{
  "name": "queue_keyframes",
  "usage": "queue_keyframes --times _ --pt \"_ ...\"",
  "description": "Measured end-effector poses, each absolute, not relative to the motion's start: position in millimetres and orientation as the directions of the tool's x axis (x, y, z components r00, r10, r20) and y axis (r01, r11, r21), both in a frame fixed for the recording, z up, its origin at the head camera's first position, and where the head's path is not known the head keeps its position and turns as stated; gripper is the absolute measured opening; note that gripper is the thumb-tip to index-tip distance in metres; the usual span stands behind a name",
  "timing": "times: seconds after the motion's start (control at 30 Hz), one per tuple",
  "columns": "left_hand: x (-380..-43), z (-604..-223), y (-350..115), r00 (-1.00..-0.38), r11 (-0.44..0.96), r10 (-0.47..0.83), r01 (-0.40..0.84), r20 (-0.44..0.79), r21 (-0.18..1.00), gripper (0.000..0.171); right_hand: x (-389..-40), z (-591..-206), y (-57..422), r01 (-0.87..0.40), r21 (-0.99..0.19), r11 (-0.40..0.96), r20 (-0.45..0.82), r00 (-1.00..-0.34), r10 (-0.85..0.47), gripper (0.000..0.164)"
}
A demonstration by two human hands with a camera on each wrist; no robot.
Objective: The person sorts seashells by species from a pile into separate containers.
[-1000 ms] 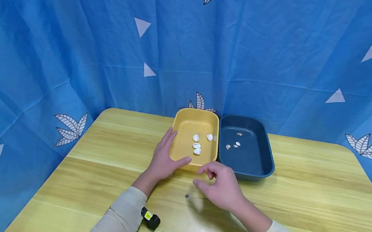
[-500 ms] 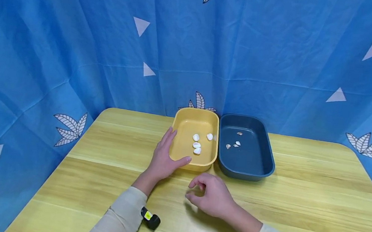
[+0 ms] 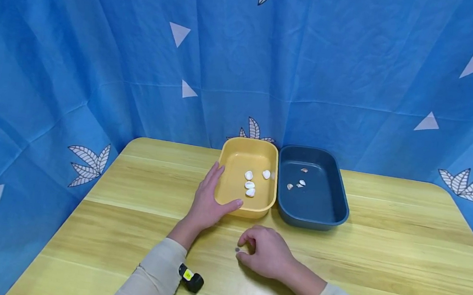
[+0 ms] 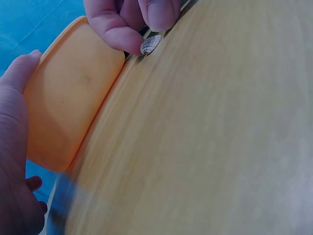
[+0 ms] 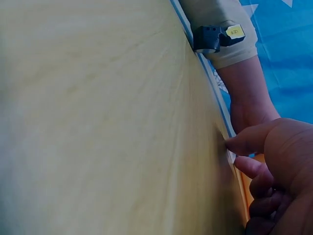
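My right hand is low over the table in front of the trays, thumb and index finger curled around a small seashell. In the left wrist view this ribbed, grey-and-white seashell sits between the fingertips, close to the tabletop. The right wrist view shows the right hand from behind, a pale sliver of shell at its tips. My left hand rests on the yellow tray, fingers spread along its left side and thumb over the front rim. Several white shells lie inside that tray.
A dark blue tray stands against the yellow one's right side, with several small brownish and white shells in it. The wooden table ends at a blue patterned curtain behind the trays.
My right hand has moved left and down from the front of the trays to the seashell on the table, and its thumb and finger have closed in around it. The left hand stays put.
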State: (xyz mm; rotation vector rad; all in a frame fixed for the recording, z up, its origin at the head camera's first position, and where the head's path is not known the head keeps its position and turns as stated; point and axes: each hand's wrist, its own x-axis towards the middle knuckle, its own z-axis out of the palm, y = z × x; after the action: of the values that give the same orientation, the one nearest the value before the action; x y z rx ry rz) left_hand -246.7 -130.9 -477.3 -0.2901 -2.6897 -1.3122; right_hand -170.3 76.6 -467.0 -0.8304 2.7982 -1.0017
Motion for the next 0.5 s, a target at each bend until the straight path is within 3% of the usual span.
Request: queue_keyframes --times 0.5 --pt "-246.2 -477.0 -131.2 -0.970 0.587 0.117 0.242 0.214 0.773 0.104 -170.2 -467.5 74.9 -0.473 -0.591 0.653 0.110 -0.850 -0.515 0.013"
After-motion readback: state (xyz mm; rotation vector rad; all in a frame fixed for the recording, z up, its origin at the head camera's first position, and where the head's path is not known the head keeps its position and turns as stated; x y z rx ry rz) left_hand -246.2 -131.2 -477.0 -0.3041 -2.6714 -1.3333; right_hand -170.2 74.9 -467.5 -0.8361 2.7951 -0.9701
